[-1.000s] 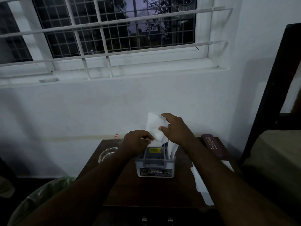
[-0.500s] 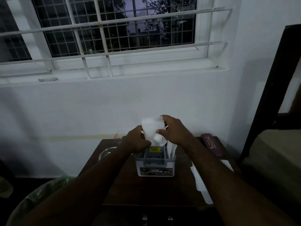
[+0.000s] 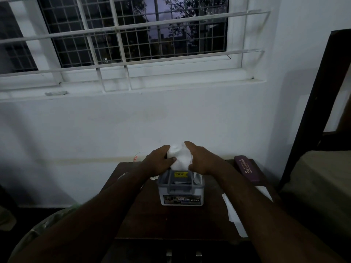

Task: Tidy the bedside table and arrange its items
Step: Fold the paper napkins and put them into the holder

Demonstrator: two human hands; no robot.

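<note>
A small grey and white plastic box [image 3: 181, 194] with a label on its front stands in the middle of the dark wooden bedside table [image 3: 152, 221]. Above its open top I hold a white folded paper [image 3: 179, 156] between both hands. My left hand [image 3: 159, 161] grips the paper's left side, thumb across its front. My right hand [image 3: 201, 160] grips its right side. More white paper pokes out of the box's right side, below my right hand.
A maroon spectacle case [image 3: 248, 170] lies at the table's back right. White paper sheets [image 3: 235, 215] lie under my right forearm. A glass bowl [image 3: 123, 174] sits at the back left, partly hidden. A green bag [image 3: 43, 226] is at the lower left, a bed [image 3: 319, 183] at the right.
The white paper stood tall and flat above the box; now it is pressed lower and bunched between both hands, which have come closer together over the box.
</note>
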